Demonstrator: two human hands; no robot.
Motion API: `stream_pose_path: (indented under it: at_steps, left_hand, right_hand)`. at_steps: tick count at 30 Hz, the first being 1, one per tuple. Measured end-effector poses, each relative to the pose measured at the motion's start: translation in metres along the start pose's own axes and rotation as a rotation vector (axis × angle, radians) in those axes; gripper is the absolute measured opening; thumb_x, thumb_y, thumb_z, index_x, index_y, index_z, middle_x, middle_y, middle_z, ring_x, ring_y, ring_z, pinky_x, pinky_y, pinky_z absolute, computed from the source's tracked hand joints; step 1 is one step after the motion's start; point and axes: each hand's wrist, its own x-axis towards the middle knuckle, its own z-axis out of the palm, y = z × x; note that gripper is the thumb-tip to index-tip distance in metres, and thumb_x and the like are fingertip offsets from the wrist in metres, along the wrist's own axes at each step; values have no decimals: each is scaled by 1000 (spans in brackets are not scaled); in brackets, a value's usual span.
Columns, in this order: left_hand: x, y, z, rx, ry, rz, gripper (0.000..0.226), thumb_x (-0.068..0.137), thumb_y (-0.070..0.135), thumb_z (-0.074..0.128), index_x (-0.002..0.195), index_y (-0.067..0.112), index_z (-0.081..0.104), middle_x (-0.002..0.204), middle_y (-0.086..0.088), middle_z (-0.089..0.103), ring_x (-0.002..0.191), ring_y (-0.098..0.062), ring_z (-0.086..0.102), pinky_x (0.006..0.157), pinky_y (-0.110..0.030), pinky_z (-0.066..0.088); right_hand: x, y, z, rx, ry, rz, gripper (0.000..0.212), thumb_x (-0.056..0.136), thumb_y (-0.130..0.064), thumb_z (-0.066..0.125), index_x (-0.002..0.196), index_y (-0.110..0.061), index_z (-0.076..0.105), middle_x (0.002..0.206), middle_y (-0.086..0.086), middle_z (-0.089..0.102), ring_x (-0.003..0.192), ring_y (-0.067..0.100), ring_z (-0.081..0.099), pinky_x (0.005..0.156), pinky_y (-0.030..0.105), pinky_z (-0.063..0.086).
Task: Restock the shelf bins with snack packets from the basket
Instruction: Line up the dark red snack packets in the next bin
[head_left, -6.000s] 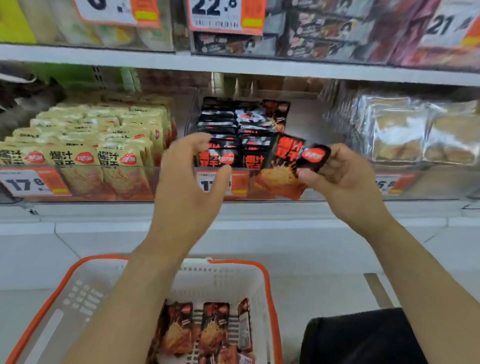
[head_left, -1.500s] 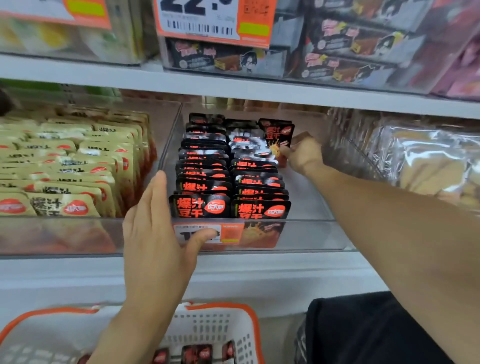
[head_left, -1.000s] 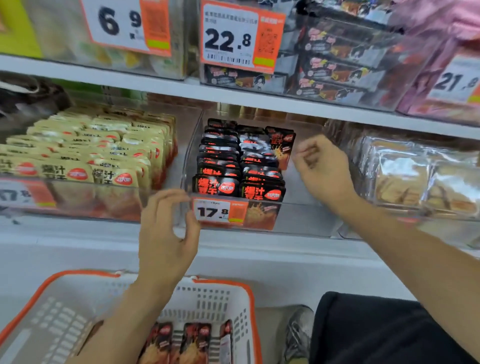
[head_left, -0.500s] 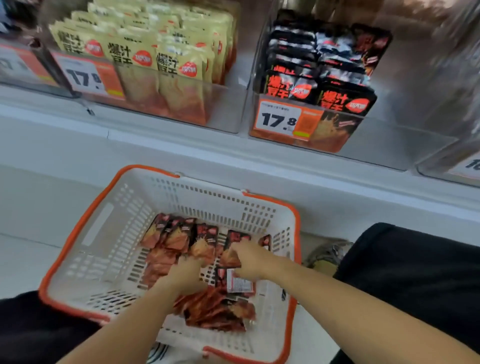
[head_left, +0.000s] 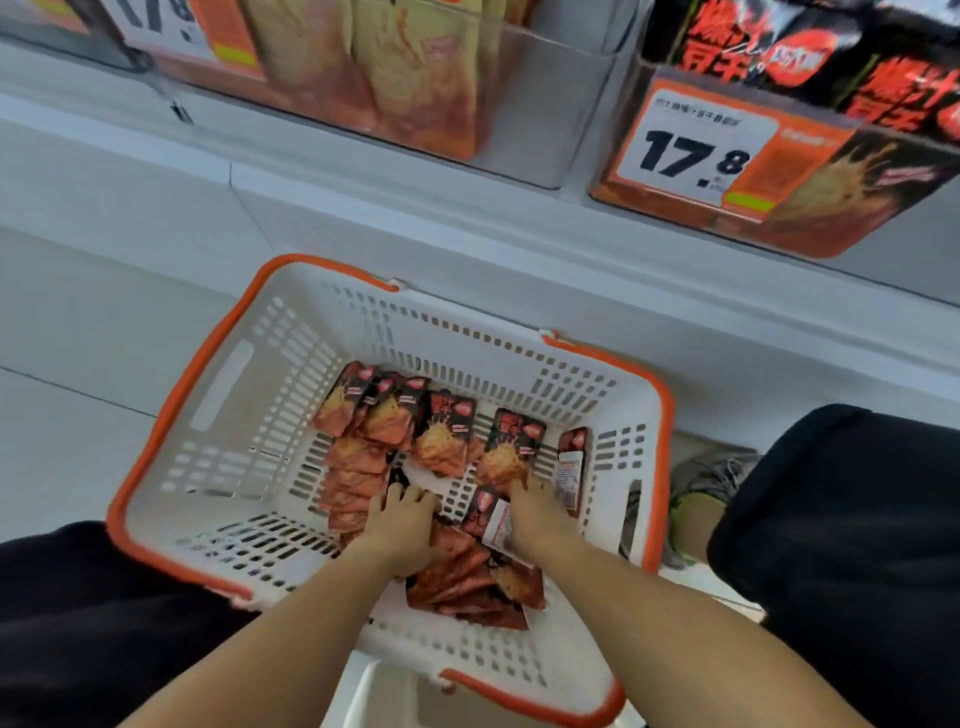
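Orange-rimmed white basket (head_left: 218, 358), both hands down among the snack packets (head_left: 447, 439).

A second ago the right hand (head_left: 535, 512) was up at the black-packet bin (head_left: 779, 171) and the left hand (head_left: 402, 525) by its front; now both have dropped into the basket, so one placement looks finished and the next pick is starting. The left hand lies spread over the red packets, fingers fairly straight, gripping nothing that I can see. The right hand's fingertips are buried at a packet's lower edge; whether they pinch it I cannot tell. Many packets are left to shelve. The bin's price label (head_left: 696, 150) reads 17.8; the packets' large red characters are blurred. A neighbouring bin (head_left: 519, 104) holds yellow packets.
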Motion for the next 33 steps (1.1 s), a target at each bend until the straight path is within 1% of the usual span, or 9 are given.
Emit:
stream_pose_path:
  at_steps: [4, 8, 10, 13, 15, 18, 23, 28, 33]
  left_hand:
    - [2, 0, 1, -29, -9, -8, 74, 91, 56, 61, 151, 24, 29, 159, -5, 23, 149, -34, 9, 121, -53, 12]
    - [2, 5, -21, -209, -11, -21, 58, 88, 54, 64, 135, 21, 51, 144, -8, 45, 141, -35, 27, 115, -48, 26]
    - [1, 10, -38, -438, 87, -12, 41, 89, 56, 63, 104, 18, 64, 109, -6, 64, 110, -26, 54, 93, -39, 42]
    - [-7, 27, -68, -1051, 152, 59, 61, 79, 70, 64, 64, 12, 53, 59, 1, 55, 53, -17, 53, 63, -32, 41]
    - [-16, 40, -91, -1322, 112, 111, 69, 75, 72, 70, 77, 4, 63, 67, -4, 64, 59, -22, 64, 62, -35, 53]
    - [-31, 57, -118, -1492, 249, 188, 50, 85, 48, 75, 110, 6, 69, 94, -8, 76, 86, -27, 74, 83, -49, 60]
    - [-69, 73, -157, -1363, 237, 401, 18, 100, 11, 56, 113, 7, 67, 99, -13, 73, 83, -23, 71, 68, -33, 58]
    - [-116, 101, -194, -1168, 258, 589, 19, 99, 18, 59, 112, 19, 73, 106, -3, 75, 94, -15, 69, 81, -32, 52]
    - [-153, 144, -223, -939, 474, 773, 21, 97, 35, 61, 103, 17, 69, 74, 0, 53, 70, -14, 50, 75, -31, 41]
  right_hand:
    - [2, -4, 0, 26, 11, 99, 52, 85, -5, 65, 131, -7, 42, 139, 17, 40, 133, 38, 35, 105, 45, 40]
    - [-3, -11, -32, 168, -6, 26, 15, 92, -1, 52, 95, -15, 51, 92, 5, 57, 85, 23, 58, 65, 30, 42]
    - [-12, -11, -54, 322, 58, -3, 20, 91, -3, 58, 79, -18, 50, 69, -3, 44, 65, 17, 45, 56, 29, 34]
    - [-24, -10, -84, 629, 254, -62, 38, 89, -19, 70, 65, -20, 40, 61, -4, 37, 58, 14, 36, 55, 31, 27]
    - [-38, -13, -105, 757, 320, -150, 33, 86, -29, 75, 73, -22, 45, 67, -7, 45, 62, 10, 43, 59, 28, 35]
    - [-64, -14, -135, 843, 336, -245, 25, 80, -27, 81, 86, -18, 59, 79, -3, 60, 73, 12, 57, 72, 33, 47]
    - [-114, 14, -196, 684, 287, -371, 27, 76, -34, 86, 92, -26, 66, 88, -11, 68, 82, 6, 65, 84, 35, 54]
    - [-174, 50, -247, 567, 602, -326, 46, 80, -31, 82, 105, -21, 45, 101, -3, 57, 84, 11, 63, 71, 29, 53]
    - [-235, 77, -283, 632, 647, -466, 40, 85, -17, 79, 114, -24, 53, 103, -14, 60, 74, 10, 66, 70, 34, 60]
